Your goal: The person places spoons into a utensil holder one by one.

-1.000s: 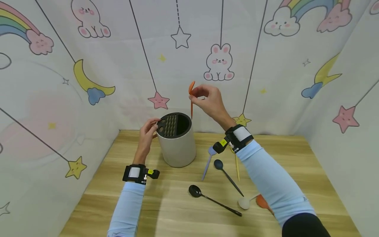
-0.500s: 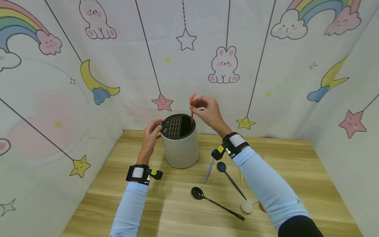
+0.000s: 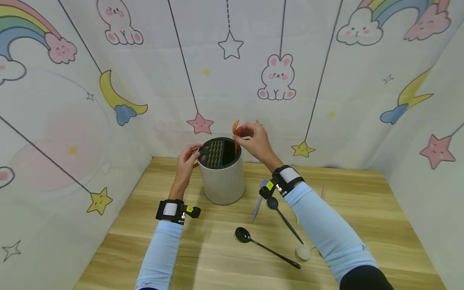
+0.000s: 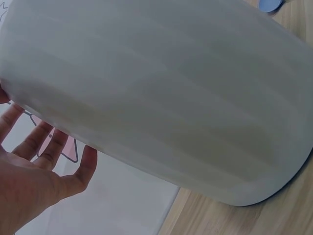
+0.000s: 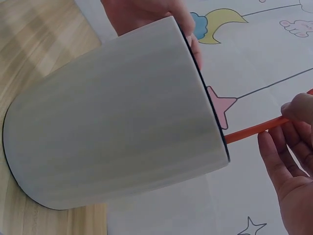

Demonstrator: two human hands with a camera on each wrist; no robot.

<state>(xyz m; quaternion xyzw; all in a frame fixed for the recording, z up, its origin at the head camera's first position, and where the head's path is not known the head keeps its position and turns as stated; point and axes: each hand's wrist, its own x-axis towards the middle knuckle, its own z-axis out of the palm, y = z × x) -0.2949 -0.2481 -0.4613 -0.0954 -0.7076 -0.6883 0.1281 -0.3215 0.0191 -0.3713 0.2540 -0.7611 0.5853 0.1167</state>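
Observation:
A pale cylindrical utensil holder (image 3: 224, 187) with a black top stands upright on the table. One side of its top has a ridged, slotted insert; the other is an open dark compartment (image 3: 228, 153). My left hand (image 3: 186, 163) grips the holder's left rim, thumb near the top edge and fingers along the side. Above the opposite rim, my right hand (image 3: 255, 141) pinches an orange spoon (image 3: 235, 126), bowl up. Its orange handle (image 5: 249, 131) passes over the rim in the right wrist view, and the lower end is hidden inside the holder.
A black spoon (image 3: 266, 247), a dark blue spoon (image 3: 286, 221), a purple spoon (image 3: 257, 209) and a white spoon (image 3: 303, 252) lie on the wooden table (image 3: 210, 257). A pink handle (image 3: 323, 191) shows behind my right forearm. A patterned cloth wall (image 3: 163, 80) stands behind.
My right hand has lowered the orange spoon, so its handle has gone from beside the rim down into the open compartment. My left hand stays on the holder. The head view has shifted slightly.

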